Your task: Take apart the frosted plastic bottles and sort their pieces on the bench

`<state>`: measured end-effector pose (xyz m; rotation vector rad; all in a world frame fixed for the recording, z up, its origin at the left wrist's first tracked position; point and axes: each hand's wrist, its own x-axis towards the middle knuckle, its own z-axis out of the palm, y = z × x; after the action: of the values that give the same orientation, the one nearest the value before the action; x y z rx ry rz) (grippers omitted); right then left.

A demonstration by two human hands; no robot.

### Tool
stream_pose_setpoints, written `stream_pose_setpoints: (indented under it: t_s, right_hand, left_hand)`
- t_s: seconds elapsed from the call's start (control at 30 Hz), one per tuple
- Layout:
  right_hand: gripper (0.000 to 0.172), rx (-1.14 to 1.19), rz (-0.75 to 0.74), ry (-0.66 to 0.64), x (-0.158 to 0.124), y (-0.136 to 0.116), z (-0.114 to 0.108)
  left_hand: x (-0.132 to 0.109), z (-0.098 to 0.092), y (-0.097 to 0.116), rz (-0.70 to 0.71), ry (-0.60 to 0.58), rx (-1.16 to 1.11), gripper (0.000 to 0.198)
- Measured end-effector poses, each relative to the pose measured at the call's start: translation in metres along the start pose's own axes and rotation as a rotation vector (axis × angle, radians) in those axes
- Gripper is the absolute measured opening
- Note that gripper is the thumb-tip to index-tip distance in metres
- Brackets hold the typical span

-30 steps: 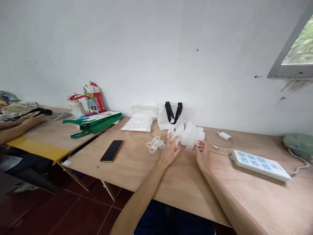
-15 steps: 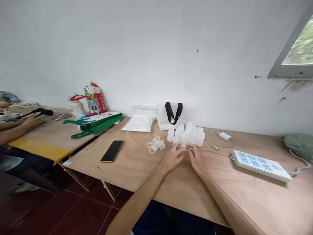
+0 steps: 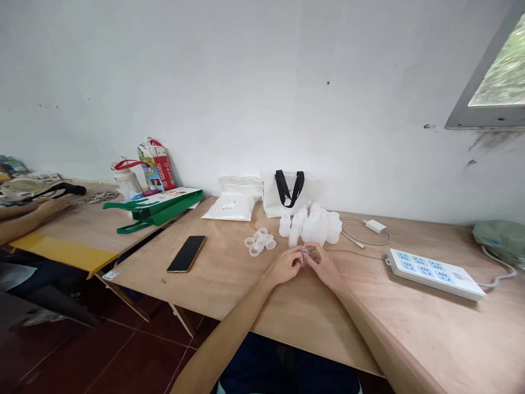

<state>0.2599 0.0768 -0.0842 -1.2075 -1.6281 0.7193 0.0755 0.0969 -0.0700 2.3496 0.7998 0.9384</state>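
Clear piece, pinched between left fingers and right fingers near the bottles, risked slipping under uneven pressure.

The head camera looks forward and down at both hands.

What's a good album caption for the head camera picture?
Left grip and right grip hold a small clear piece in front of white containers.
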Motion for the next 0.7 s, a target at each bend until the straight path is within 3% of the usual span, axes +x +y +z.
stream_pose_setpoints:
  t_s: [0.13, 0.3, 0.5, 0.7]
  right_hand:
    - [0.031, -0.037, -0.021, -0.045, 0.0004, -0.0015, -0.0015]
    - [0.032, -0.034, -0.041, -0.101, 0.0002, -0.0032, -0.0026]
    - [0.032, -0.134, -0.068, -0.093, -0.0002, 0.0023, -0.0004]
    - [0.038, -0.309, -0.114, -0.107, -0.0028, 0.0057, -0.0008]
  left_hand:
    - [-0.0004, -0.0020, -0.0047, -0.145, 0.012, -0.091, 0.026]
    - [-0.0015, -0.0030, -0.0041, -0.181, 0.017, -0.210, 0.029]
    - [0.0009, -0.0027, -0.0046, -0.226, 0.029, -0.159, 0.037]
    - [-0.0007, -0.0099, -0.0054, -0.207, 0.033, -0.063, 0.029]
